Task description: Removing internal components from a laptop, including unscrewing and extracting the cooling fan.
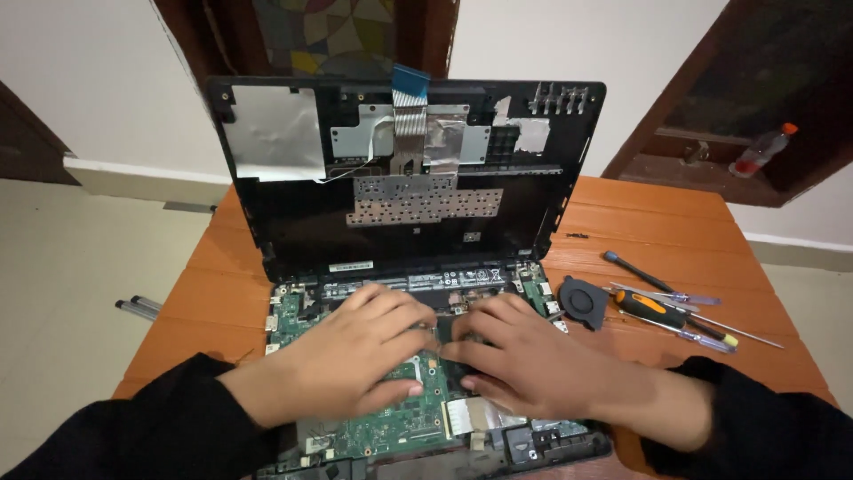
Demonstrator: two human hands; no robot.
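Low in the frame, both hands lie flat on the green circuit board [391, 418] of an opened laptop. The left hand [355, 356] and right hand [520, 356] press fingertips toward the centre, almost touching, fingers spread and gripping nothing. The board runs left to right beneath them. Right of centre lie a loose black fan [582, 300] and screwdrivers [675, 311]. Beyond stands the raised upper cover [400, 178].

The single head camera is looking steeply down from the desk's [675, 222] near edge, sitting close, facing its far edge.
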